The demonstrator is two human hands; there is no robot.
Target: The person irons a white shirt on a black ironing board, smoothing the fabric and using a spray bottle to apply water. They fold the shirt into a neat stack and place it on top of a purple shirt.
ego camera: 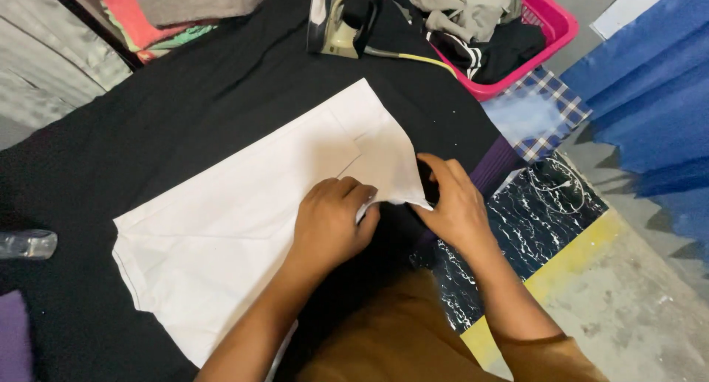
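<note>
Head view: left hand (331, 221) and right hand (452, 203) both pinch the near corner of a flat white cotton garment (244, 234) on black cloth-covered table (177, 109). Beyond: upright iron (336, 20), pink plastic laundry basket (550, 28).

A white garment (244, 219) is lying flat on the black-covered desk (185, 109). The left hand (329, 223) and right hand (454, 205) are both pinching its corner by the desk's near edge, fingers (363, 197) curled into the cloth. An iron (340, 20) is sitting at the far edge, just beside a pink basket (550, 28) holding clothes.
</note>
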